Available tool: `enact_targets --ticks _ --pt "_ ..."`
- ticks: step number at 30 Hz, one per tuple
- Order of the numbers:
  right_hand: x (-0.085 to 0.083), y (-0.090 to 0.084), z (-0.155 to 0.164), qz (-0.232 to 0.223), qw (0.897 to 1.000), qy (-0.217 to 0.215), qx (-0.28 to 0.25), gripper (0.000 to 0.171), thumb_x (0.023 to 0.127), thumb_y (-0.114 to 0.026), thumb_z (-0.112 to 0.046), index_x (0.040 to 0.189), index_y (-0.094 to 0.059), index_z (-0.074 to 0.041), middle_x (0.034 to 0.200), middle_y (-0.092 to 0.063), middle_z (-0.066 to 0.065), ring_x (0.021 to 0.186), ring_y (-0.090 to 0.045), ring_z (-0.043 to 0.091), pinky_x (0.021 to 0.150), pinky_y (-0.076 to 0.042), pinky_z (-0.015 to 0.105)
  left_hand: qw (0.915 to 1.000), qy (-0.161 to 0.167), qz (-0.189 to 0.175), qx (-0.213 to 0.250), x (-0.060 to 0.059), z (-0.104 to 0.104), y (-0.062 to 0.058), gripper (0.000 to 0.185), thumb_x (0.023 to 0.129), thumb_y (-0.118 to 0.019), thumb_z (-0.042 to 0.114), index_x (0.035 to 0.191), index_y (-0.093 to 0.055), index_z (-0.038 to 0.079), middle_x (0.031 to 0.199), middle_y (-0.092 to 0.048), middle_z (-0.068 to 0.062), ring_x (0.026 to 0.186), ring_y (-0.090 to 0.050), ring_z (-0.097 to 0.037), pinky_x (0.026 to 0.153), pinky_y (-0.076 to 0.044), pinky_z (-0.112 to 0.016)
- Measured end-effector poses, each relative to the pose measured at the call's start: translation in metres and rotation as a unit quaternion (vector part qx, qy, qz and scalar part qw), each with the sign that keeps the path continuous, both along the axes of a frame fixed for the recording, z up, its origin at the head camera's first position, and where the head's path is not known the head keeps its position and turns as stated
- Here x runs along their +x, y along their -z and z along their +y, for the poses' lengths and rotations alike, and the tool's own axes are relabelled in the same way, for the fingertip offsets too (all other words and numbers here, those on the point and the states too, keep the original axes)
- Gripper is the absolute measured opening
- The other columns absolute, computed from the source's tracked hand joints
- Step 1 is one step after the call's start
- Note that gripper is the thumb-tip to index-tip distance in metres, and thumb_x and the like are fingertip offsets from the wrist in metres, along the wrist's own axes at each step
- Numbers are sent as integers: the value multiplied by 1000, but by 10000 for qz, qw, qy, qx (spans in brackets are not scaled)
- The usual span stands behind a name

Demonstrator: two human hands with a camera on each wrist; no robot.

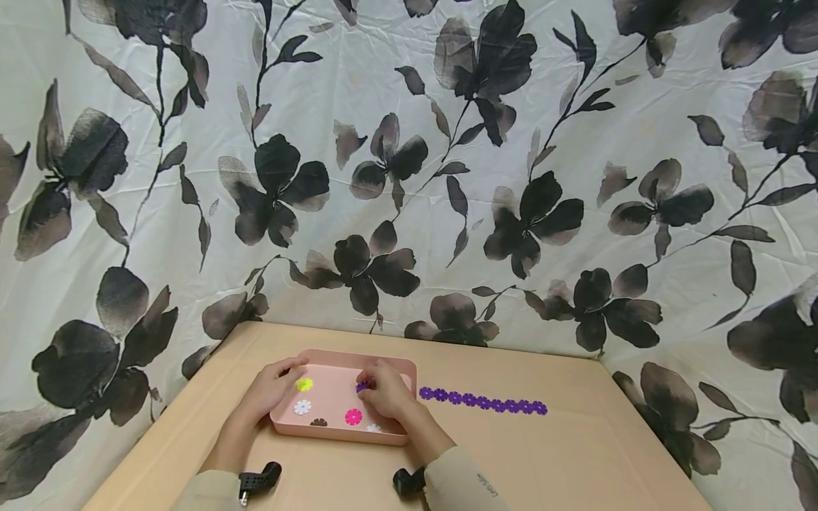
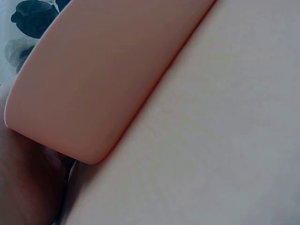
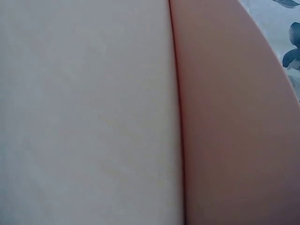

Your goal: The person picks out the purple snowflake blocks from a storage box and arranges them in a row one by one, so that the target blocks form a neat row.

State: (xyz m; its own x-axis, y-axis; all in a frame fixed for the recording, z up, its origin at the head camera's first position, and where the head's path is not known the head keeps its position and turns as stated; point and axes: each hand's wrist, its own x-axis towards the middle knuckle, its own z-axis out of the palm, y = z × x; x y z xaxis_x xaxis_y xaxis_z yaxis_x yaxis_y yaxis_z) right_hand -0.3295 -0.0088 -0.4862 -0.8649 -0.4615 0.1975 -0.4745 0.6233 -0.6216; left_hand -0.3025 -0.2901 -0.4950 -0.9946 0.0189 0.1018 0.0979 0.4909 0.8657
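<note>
A shallow pink tray lies on the table with several small flower-shaped pieces in it. My left hand holds the tray by its left side, fingers over the rim near the far corner. In the left wrist view, part of that hand shows beside the tray's corner. Over the right half of the tray, my right hand pinches a purple flower piece, partly hidden by the fingers. In the right wrist view only the tray's outer wall and the tabletop appear.
Right of the tray, a row of purple flower pieces runs along the table. Inside the tray are yellow, white, brown and pink flower pieces. A floral cloth hangs behind the table.
</note>
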Motion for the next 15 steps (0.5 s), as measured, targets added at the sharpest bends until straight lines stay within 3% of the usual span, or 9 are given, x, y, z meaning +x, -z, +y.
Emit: enact_targets --ticks 9,12,15 --pt "3 -1 3 -66 9994 -192 -288 19 90 -82 -14 109 -82 -10 91 -64 -2 80 -54 5 71 -51 16 10000 -22 -50 37 -1 0 1 50 109 -54 34 150 -55 5 156 -53 -15 153 -37 -41 126 -28 -59" --pt "4 -3 4 -24 9987 45 -505 20 91 -81 -14 111 -82 -10 94 -64 -4 83 -56 5 74 -53 16 10000 -34 -52 21 -1 0 2 49 109 -55 34 150 -55 6 156 -53 -15 153 -37 -41 126 -28 -60" --pt "4 -7 4 368 9930 470 -1020 19 92 -80 -13 111 -81 -10 101 -65 -4 87 -61 6 78 -57 17 10000 -48 -49 10 0 0 1 49 109 -55 34 150 -56 6 156 -53 -15 152 -37 -42 126 -28 -60"
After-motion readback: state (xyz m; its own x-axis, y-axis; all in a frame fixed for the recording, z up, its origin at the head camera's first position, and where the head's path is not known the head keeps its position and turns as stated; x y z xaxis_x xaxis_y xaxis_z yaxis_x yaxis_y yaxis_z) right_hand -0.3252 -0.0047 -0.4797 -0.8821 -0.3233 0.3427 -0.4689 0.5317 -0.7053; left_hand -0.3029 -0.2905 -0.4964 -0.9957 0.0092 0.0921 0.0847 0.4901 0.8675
